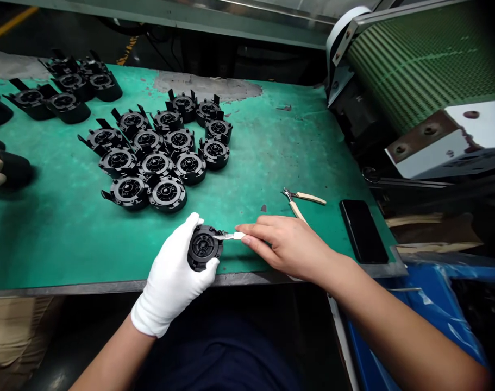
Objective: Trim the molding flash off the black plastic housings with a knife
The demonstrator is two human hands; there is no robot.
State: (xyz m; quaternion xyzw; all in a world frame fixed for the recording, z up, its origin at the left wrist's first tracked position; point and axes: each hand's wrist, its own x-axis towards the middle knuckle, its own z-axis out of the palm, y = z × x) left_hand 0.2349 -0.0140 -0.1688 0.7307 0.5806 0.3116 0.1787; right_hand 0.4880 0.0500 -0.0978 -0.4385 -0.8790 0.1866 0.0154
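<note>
The surface (263, 157) is green, with gray worn patches near its far edge. A black phone (363, 231) lies flat near its right end. Small pliers (293, 195) with cream handles lie to the left of the phone, spread apart. Up on the right is a machine with a wide green belt (426, 65). Below it, past the surface's right end, is a blue bin (445, 301) with clear plastic on it. Brown cardboard (17, 331) sits low on the left. A yellow line (11, 26) marks the floor at the top left.

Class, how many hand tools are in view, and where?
2: the white-handled knife held at the black part, and the pale-handled cutters lying on the green bench left of the phone. Others may be hidden.
</note>
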